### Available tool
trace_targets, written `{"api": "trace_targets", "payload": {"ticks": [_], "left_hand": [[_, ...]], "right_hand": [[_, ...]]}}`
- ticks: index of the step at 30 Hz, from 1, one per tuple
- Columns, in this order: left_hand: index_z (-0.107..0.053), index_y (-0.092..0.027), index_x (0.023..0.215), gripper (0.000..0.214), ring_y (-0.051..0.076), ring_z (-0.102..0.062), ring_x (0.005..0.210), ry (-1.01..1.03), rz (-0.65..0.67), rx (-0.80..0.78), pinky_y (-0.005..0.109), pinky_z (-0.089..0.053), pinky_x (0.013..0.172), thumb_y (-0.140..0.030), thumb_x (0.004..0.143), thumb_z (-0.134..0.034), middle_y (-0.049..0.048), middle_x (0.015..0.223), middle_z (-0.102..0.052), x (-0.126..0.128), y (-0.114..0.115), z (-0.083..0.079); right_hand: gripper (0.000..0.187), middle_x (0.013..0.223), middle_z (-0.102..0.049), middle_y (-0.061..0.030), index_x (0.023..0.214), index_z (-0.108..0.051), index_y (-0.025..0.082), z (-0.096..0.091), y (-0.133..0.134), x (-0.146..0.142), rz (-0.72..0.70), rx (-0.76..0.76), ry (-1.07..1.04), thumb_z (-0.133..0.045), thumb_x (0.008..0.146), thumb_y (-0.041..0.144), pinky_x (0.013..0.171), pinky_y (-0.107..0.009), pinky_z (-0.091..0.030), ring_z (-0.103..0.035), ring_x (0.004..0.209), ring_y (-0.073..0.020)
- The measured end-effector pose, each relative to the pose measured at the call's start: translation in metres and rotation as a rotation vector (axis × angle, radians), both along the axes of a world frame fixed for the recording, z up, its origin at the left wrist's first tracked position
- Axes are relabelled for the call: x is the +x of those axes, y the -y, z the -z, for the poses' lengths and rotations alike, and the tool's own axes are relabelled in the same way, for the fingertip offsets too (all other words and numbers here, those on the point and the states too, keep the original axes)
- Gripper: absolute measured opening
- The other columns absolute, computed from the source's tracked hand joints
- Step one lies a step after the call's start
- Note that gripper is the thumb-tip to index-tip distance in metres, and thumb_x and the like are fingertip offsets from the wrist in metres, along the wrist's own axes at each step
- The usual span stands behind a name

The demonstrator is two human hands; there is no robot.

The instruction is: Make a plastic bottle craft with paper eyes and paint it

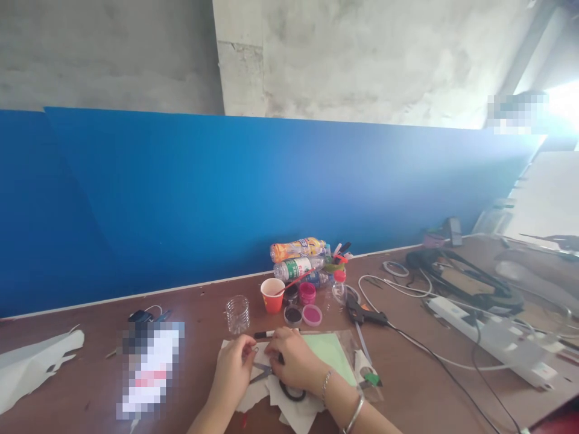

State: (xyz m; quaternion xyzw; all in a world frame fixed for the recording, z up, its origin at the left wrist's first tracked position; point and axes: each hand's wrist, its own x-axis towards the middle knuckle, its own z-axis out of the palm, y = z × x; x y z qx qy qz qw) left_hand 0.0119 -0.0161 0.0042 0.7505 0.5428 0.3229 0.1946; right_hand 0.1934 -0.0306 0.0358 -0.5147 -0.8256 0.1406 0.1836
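Scissors with grey metal blades and black loop handles lie on white paper scraps, long axis left-right. The blades point toward the left hand, which is pinched narrow. The right hand covers the pivot and is nearer; its grip cannot be told.

A table runs left to right, with an upright partition standing along its far edge. At the near edge, in the middle, the left hand and right hand sit side by side on loose paper sheets, with scissors lying between them. A marker lies just behind the hands. Behind it, from left to right, stand a jar, a cup and small pots. Bottles lie on their sides behind the cup, near the partition. A glue gun lies right of the pots. Farther right are coiled cables, with a power strip in front of them. A torn sheet lies at the far left.
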Motion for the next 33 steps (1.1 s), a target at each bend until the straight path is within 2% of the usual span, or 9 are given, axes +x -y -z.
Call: {"api": "trace_targets", "payload": {"ticks": [5,10,14,19,21,25,29,33], "left_hand": [[-0.066,-0.024,0.083,0.016,0.023,-0.065,0.079,0.052,-0.059,0.028,0.035,-0.047,0.076,-0.032,0.08,-0.052,0.0037,0.083,-0.072,-0.016,-0.006,0.002],[-0.068,-0.026,0.08,0.018,0.022,-0.066,0.078,0.107,-0.015,0.032,0.032,-0.049,0.074,-0.036,0.079,-0.052,0.0025,0.082,-0.073,-0.018,-0.009,0.002],[-0.069,-0.025,0.082,0.021,0.023,-0.066,0.08,0.123,-0.021,0.005,0.033,-0.05,0.075,-0.037,0.078,-0.052,0.0039,0.085,-0.073,-0.017,-0.008,0.001],[-0.069,-0.023,0.082,0.024,0.024,-0.066,0.084,0.158,-0.101,-0.027,0.036,-0.049,0.079,-0.036,0.077,-0.05,0.0052,0.087,-0.074,-0.018,-0.007,-0.007],[-0.069,-0.023,0.081,0.024,0.024,-0.067,0.085,0.183,-0.129,-0.053,0.035,-0.05,0.079,-0.037,0.076,-0.05,0.0049,0.087,-0.074,-0.019,-0.007,-0.012],[-0.069,-0.023,0.081,0.023,0.024,-0.068,0.084,0.238,-0.178,-0.104,0.035,-0.051,0.077,-0.037,0.073,-0.052,0.0039,0.086,-0.075,-0.023,-0.009,-0.019],[-0.068,-0.021,0.079,0.023,0.024,-0.068,0.083,0.285,-0.227,-0.144,0.035,-0.051,0.078,-0.037,0.071,-0.054,0.0053,0.085,-0.075,-0.031,-0.014,-0.019],[-0.068,-0.019,0.08,0.026,0.026,-0.068,0.083,0.298,-0.268,-0.162,0.037,-0.051,0.078,-0.038,0.071,-0.054,0.0074,0.085,-0.075,-0.039,-0.018,-0.019]], "right_hand": [[0.028,0.089,-0.068,-0.0063,0.09,-0.07,0.02,0.004,0.0,0.001,-0.012,0.033,-0.056,-0.056,0.067,0.011,0.081,-0.032,-0.036,-0.058,0.089,-0.0217],[0.027,0.082,-0.07,-0.0038,0.089,-0.071,0.021,0.004,-0.001,-0.001,0.0,0.066,-0.081,-0.058,0.067,0.013,0.081,-0.029,-0.038,-0.061,0.082,-0.0191],[0.024,0.083,-0.072,-0.0011,0.084,-0.071,0.022,-0.004,-0.006,0.006,0.145,0.079,-0.079,-0.054,0.073,0.009,0.078,-0.026,-0.038,-0.062,0.082,-0.0165],[0.026,0.091,-0.07,-0.0085,0.091,-0.069,0.017,-0.015,-0.016,0.028,0.347,0.144,-0.028,-0.045,0.084,0.012,0.085,-0.035,-0.033,-0.058,0.088,-0.0209],[0.025,0.09,-0.069,-0.0079,0.092,-0.07,0.019,-0.016,-0.019,0.03,0.329,0.144,0.011,-0.045,0.086,0.016,0.085,-0.035,-0.032,-0.056,0.089,-0.0217],[0.019,0.09,-0.068,-0.0064,0.09,-0.07,0.022,-0.012,-0.026,0.016,0.165,0.11,0.109,-0.053,0.083,0.019,0.079,-0.033,-0.034,-0.054,0.093,-0.0227],[0.017,0.089,-0.066,-0.0113,0.087,-0.068,0.016,-0.007,-0.035,-0.002,0.049,0.094,0.185,-0.053,0.08,0.012,0.079,-0.036,-0.035,-0.053,0.094,-0.0251],[0.019,0.093,-0.06,-0.0139,0.085,-0.064,0.013,-0.011,-0.038,-0.002,0.032,0.111,0.185,-0.045,0.082,0.008,0.078,-0.037,-0.038,-0.054,0.091,-0.025]]}}
